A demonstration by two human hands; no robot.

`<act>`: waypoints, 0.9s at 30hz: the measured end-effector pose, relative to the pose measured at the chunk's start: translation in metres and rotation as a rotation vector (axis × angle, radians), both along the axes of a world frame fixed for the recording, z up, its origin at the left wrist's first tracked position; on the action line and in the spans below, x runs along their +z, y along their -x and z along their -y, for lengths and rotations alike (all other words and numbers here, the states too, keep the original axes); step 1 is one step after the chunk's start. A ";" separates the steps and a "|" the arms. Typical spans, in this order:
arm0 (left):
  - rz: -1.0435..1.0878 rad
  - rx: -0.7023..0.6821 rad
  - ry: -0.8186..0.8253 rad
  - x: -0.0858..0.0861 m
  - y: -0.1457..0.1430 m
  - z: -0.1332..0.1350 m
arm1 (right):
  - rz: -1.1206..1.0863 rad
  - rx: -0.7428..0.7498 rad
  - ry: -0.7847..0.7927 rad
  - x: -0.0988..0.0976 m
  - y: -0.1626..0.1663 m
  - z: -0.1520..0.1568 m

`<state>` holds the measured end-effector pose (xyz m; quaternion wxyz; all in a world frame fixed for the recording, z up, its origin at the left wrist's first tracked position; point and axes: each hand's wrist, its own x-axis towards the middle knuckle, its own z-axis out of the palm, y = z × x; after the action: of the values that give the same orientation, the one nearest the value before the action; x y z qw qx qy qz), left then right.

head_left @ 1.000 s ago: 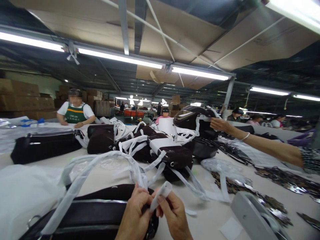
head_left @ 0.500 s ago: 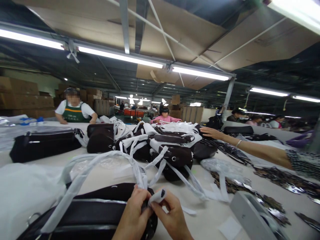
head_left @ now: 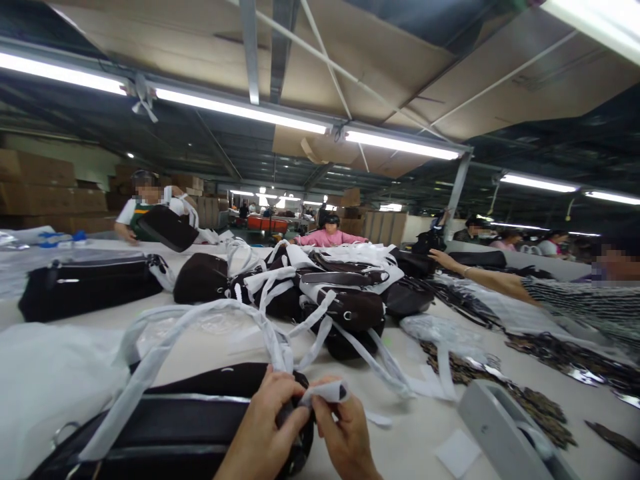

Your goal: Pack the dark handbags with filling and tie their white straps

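Head view: both of my hands are low in the middle, over the right end of a dark bag (head_left: 185, 423) that lies on the pale table (head_left: 415, 443) right in front of me. My left hand (head_left: 273, 420) is curled, with its thumb and fingers gripping the bag's right end, by the foot of the white-wrapped handle (head_left: 165, 353). Just which bit I hold there I cannot tell, because my fingers hide it. My right hand (head_left: 343, 430) is close beside it, mostly closed, with thumb and fingers pinching a white strip (head_left: 323, 393). The strip is rolled into a small loop, and something dark shows inside its open end. The wrapped handle makes a big arch from the left side of the bag over to my left hand. Past it sits a pile of dark bags (head_left: 355, 312) with white wrapping. A grey tool (head_left: 500, 427) and a little white paper (head_left: 459, 453) lie to the right of my hands.
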<state>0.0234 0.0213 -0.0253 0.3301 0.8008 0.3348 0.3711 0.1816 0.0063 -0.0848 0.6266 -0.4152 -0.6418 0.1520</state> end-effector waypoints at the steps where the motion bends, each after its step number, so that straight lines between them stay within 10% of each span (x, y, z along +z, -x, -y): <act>1: 0.007 0.000 -0.010 -0.001 0.000 -0.001 | 0.001 -0.011 0.000 0.000 0.001 0.000; 14: -0.128 0.216 -0.198 -0.024 -0.017 -0.003 | -0.026 -0.035 -0.046 0.002 0.005 0.003; 27: -0.034 -0.027 0.023 0.003 -0.001 -0.003 | -0.350 0.278 0.153 0.005 0.001 0.000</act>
<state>0.0244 0.0240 -0.0221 0.3386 0.8076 0.3337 0.3490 0.1811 0.0066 -0.0803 0.6681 -0.3367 -0.5609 0.3547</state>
